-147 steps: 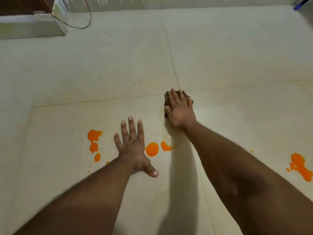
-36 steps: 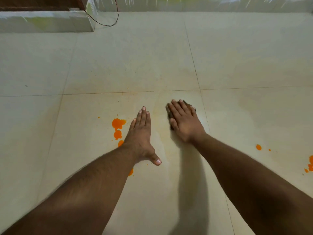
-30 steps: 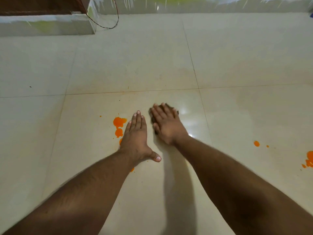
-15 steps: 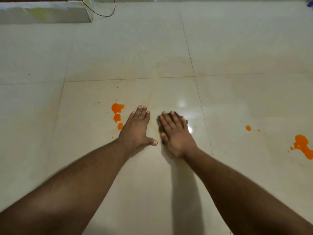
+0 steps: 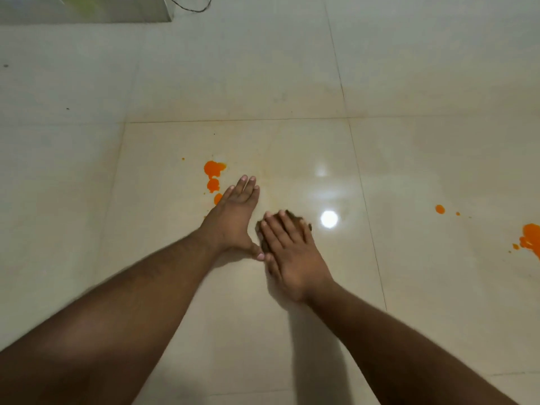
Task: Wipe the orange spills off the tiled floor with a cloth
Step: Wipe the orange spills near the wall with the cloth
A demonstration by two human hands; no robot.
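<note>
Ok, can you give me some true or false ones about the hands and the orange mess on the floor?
1. The right hand lies flat on a dark cloth. True.
2. The left hand holds the cloth. False: it rests bare and flat on the cream tiled floor.
3. Orange spill blobs sit beside the left hand's fingers. True.
4. The floor to the right is all clean. False: a small orange drop and a bigger orange splash remain there.
5. A thin dark cable lies at the far edge. True.
</note>
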